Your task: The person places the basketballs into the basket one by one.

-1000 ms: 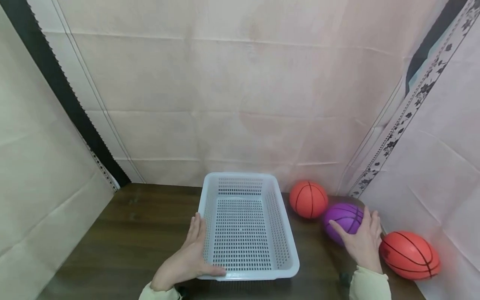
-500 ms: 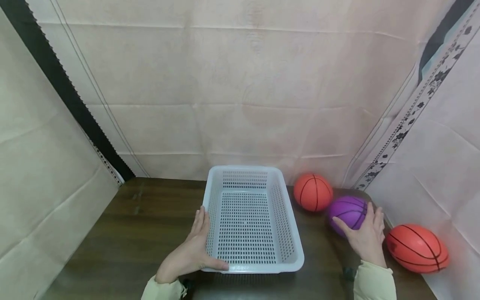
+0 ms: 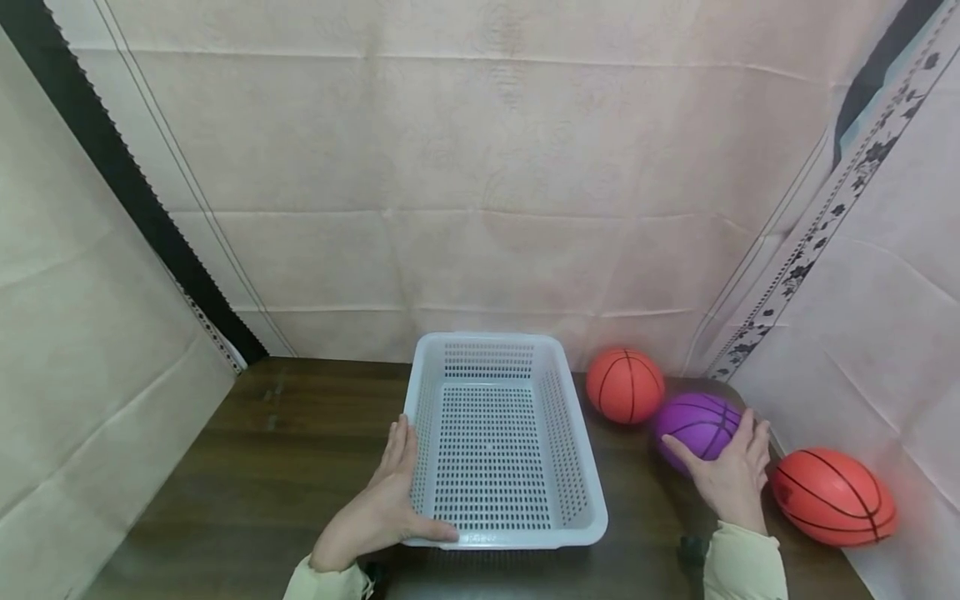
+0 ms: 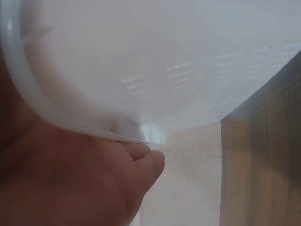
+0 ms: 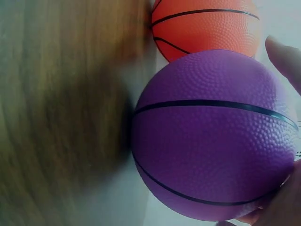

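Observation:
In the head view a light-blue plastic basket (image 3: 491, 540) with slotted sides and bottom stands on the dark wooden table. My left hand (image 3: 378, 508) holds its near-left corner, thumb over the front rim and fingers along the left side. The left wrist view has the fingers (image 4: 149, 169) right under the basket's rim (image 4: 61, 120). To the right, my right hand (image 3: 731, 483) spans a purple basketball (image 3: 693, 425), thumb on its left and the other fingers round its right side. The purple ball (image 5: 211, 136) fills much of the right wrist view, resting by the tabletop.
An orange-red basketball (image 3: 625, 386) sits behind and left of the purple one, by the back cloth wall (image 3: 487, 208). Another orange-red ball (image 3: 835, 497) lies right of my right hand, against the right cloth wall (image 3: 885, 333). Dark wooden table (image 3: 247, 483) extends left of the basket.
The head view has tilted and shifted slightly, so everything appears a little higher and further right than a second ago. Hands, basket and balls keep nearly the same places relative to one another.

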The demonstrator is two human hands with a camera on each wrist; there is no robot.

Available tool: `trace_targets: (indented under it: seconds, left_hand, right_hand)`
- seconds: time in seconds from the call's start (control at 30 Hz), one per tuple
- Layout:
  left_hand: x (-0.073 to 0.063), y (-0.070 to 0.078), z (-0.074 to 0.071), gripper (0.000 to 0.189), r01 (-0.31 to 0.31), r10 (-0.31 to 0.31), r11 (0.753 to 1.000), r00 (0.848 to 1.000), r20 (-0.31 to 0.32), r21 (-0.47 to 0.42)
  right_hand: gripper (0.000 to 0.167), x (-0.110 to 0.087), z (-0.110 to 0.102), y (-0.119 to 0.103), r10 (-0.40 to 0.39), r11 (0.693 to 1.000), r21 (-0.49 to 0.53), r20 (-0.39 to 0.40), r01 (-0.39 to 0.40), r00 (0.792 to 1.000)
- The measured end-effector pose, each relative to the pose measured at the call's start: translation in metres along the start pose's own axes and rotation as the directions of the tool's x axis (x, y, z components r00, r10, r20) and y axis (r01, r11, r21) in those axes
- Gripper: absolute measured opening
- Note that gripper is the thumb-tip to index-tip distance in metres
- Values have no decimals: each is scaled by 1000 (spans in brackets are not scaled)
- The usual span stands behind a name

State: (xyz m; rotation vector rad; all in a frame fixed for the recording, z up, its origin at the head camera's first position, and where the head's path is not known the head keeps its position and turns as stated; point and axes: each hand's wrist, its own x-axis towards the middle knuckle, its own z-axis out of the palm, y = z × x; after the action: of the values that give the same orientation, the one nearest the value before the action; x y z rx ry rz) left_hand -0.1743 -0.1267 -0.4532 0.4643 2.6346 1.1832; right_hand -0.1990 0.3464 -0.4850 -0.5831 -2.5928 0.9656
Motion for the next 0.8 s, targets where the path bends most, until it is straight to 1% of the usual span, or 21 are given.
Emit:
trace_targets:
  seconds: [0.17,0.4,0.6,0.8]
  left_hand:
    - [-1,0,1,154,26,-26,1000,1000,0,5]
    - [-2,1,1,152,-1,1,1000,1000,-17,22]
    - [-3,1,2,151,-8,8,1000,1000,-19,23]
    - [-2,2,1,149,-7,7,1000,1000,-12,24]
  right_hand:
    - [135,1,2,4,7,1000,16,-30,-6,1000]
    - [131,0,6,6,35,997,75,-62,-30,997]
    - [124,-1,8,5,46,990,137,-118,-30,992]
    - [117,0,7,3,100,976,209,-155,-66,983]
